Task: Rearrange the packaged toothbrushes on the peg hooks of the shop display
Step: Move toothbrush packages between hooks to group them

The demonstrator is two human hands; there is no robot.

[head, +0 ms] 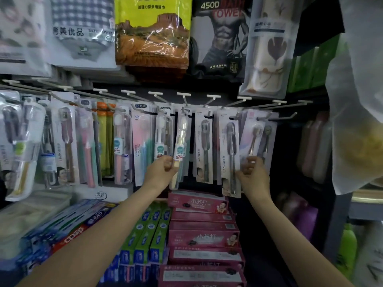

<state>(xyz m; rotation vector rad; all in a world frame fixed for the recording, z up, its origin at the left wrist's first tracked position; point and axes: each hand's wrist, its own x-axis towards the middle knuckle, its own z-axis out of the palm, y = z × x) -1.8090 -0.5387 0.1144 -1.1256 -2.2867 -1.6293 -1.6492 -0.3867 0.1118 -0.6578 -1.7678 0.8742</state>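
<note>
A row of peg hooks (184, 100) carries packaged toothbrushes across the middle of the display. My left hand (163, 170) grips the lower part of a clear-packed cream toothbrush (180, 141) with a "CLEAN" label; its top reaches the centre hook. My right hand (252, 172) pinches the bottom of a pink two-brush pack (256, 137) that hangs on a hook further right. Between my hands hang two grey LMK packs (204, 148). The rightmost peg hook (290, 117) looks bare.
Bagged towels (152, 32) hang above the hooks. Stacks of pink toothpaste boxes (203, 233) and green-blue boxes (149, 235) lie on the shelf below my arms. More toothbrush packs (66, 139) fill the left hooks. A pale plastic bag (356, 100) hangs at the right.
</note>
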